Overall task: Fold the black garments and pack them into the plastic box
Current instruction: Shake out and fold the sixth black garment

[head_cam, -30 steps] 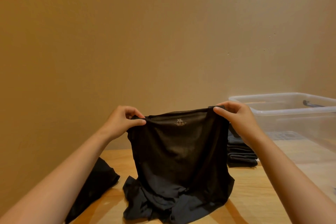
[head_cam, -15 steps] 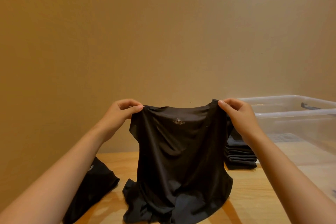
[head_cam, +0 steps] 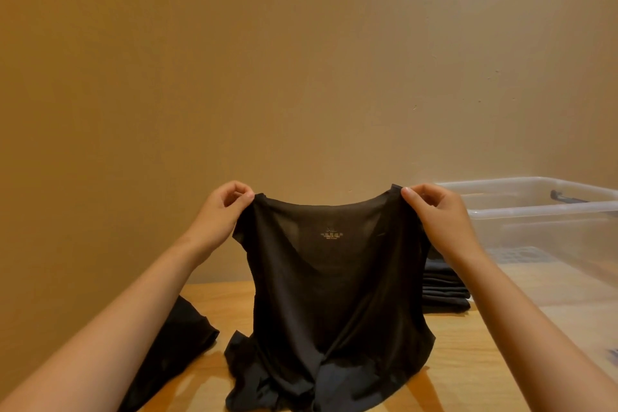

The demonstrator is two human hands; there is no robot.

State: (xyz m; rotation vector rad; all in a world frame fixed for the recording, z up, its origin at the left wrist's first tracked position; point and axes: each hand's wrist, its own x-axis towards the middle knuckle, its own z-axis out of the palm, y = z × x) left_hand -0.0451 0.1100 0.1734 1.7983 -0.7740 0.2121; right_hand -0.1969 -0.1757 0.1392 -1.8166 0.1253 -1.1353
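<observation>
A thin black shirt (head_cam: 331, 284) hangs upright in front of me, its printed size label facing me and its hem crumpled on the wooden table (head_cam: 468, 365). My left hand (head_cam: 222, 211) pinches the shirt's left shoulder. My right hand (head_cam: 434, 214) pinches the right shoulder. A clear plastic box (head_cam: 548, 211) stands at the right on the table. A stack of folded black garments (head_cam: 444, 288) lies just left of the box, partly hidden by my right forearm.
Another black garment (head_cam: 174, 344) lies loose on the table at the left, under my left forearm. A plain wall rises close behind the table. A dark handle shows on the box's far rim.
Both hands have raised the shirt and drawn its shoulders wider apart, so the neckline now sags in a curve. More of the cloth hangs free of the table.
</observation>
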